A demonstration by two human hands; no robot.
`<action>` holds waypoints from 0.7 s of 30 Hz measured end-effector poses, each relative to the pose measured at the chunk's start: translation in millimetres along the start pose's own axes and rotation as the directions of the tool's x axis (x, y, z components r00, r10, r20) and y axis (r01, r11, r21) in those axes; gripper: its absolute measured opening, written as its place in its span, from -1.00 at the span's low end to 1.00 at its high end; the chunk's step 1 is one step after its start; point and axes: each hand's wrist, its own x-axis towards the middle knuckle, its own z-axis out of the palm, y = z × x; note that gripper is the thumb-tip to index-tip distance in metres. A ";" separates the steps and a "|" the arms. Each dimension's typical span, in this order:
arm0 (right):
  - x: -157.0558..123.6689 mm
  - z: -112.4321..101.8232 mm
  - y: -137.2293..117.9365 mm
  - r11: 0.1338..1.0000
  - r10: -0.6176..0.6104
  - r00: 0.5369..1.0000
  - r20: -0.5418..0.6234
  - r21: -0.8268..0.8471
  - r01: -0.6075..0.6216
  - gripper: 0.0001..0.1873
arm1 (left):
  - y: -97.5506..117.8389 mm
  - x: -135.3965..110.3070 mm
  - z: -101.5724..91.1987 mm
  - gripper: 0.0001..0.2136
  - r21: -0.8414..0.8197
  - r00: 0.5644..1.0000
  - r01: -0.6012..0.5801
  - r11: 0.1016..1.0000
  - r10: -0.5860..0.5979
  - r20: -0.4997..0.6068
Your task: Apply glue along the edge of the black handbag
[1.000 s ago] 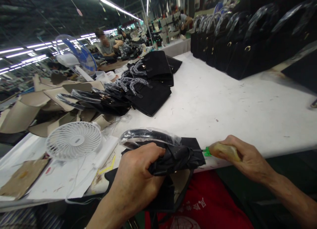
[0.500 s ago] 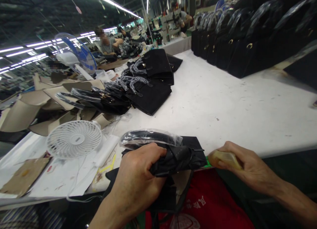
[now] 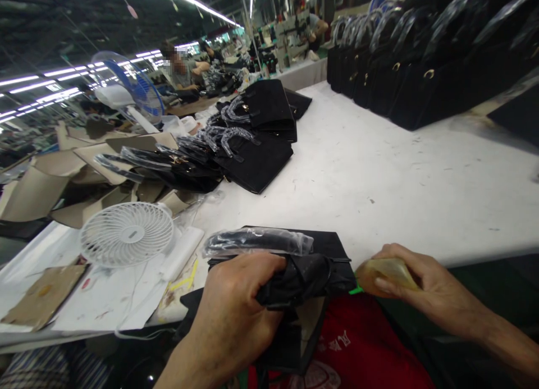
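At the near edge of the white surface [image 3: 400, 170], at 6 o'clock in the view, lies one black bag [image 3: 311, 268], partly hanging over the edge. Its handle [image 3: 256, 242] is wrapped in clear plastic and lies flat toward 9 o'clock. The left hand [image 3: 236, 316] is clenched around the folded black material of the bag, fingers curled over the top. The right hand [image 3: 416, 285], at 4 o'clock, is closed around one tool with a yellowish handle [image 3: 385, 274]; its green collar touches the right corner of the bag, and the tip is hidden by the material.

There are two fans: one white fan [image 3: 126, 233] lying on the surface at 9 o'clock, and one blue fan [image 3: 135, 88] standing further away at 10 o'clock. A pile of flat black bags [image 3: 252, 153] lies at 11 o'clock; I cannot count them exactly. A row of upright black bags [image 3: 404, 69] stands at 1 o'clock, also too many to count surely. Brown card pieces [image 3: 42, 181] lie at the far left. One person [image 3: 185, 72] sits far behind.
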 end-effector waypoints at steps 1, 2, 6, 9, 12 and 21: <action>0.1 0.7 0.2 1.000 0.009 1.000 -0.005 -0.005 -0.009 -0.64 | 0.4 -0.3 0.3 -0.82 0.017 1.000 -0.009 1.000 0.010 -0.007; 0.0 1.4 -0.1 1.000 0.014 0.999 -0.039 -0.013 -0.014 -0.63 | 0.9 -0.4 0.6 -0.83 0.035 1.000 -0.018 0.999 0.019 -0.016; -2.3 1.9 -3.3 0.999 0.042 0.991 -0.129 0.013 -0.041 -0.56 | 2.5 0.1 1.5 -0.84 0.067 0.999 -0.043 0.997 0.045 -0.026; -4.4 1.2 -4.4 0.996 0.094 0.995 -0.019 0.009 -0.094 -0.51 | 3.7 -0.4 1.8 -0.86 0.089 0.996 -0.067 0.994 0.072 -0.044; -5.7 1.5 -3.2 0.991 0.132 0.986 -0.101 -0.023 -0.135 -0.49 | 4.7 -1.4 2.0 -0.87 0.108 0.993 -0.090 0.990 0.097 -0.067; -9.8 2.4 -0.8 0.988 0.140 0.974 -0.177 -0.036 -0.149 -0.50 | 6.0 -2.1 3.3 -0.87 0.115 0.994 -0.080 0.990 0.088 -0.066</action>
